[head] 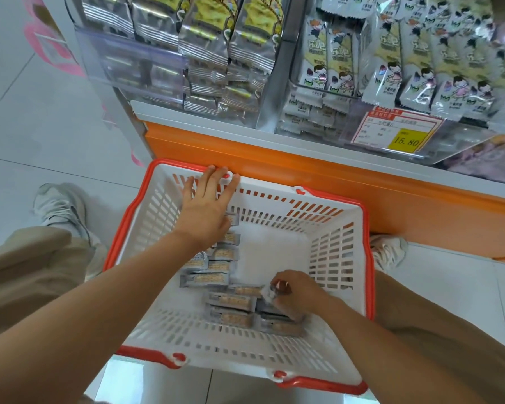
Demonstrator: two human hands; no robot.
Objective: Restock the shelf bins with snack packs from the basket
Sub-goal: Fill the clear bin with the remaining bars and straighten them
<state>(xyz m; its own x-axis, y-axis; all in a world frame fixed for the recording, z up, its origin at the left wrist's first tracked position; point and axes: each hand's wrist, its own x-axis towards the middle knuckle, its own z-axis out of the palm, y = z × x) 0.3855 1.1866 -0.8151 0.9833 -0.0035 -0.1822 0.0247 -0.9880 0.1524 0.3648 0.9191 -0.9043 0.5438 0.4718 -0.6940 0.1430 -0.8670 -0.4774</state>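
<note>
I'm looking straight down into the basket (368, 258), white with a red rim, its far side just beside the orange shelf base (274, 167). My left hand (207, 199) reaches to 11 o'clock of the basket. Its grip is wide open, fingers straight and spread with the tips at the far rim, and it has hold of nothing. My right hand (293, 293) is low inside the basket at about 5 o'clock, its grip closed in a pinch on the crimped end of one snack pack (267, 293). The other snack packs (231, 300), grey with tan print, lie flat on the basket bottom in a loose band from the centre toward 6 o'clock. Beyond the basket at 12 o'clock, a clear shelf bin (114, 59) holds silver and yellow packets. At 1 o'clock a second bin (312, 91) holds white packets with cartoon figures, with a yellow price tag (403, 135) on its front.
</note>
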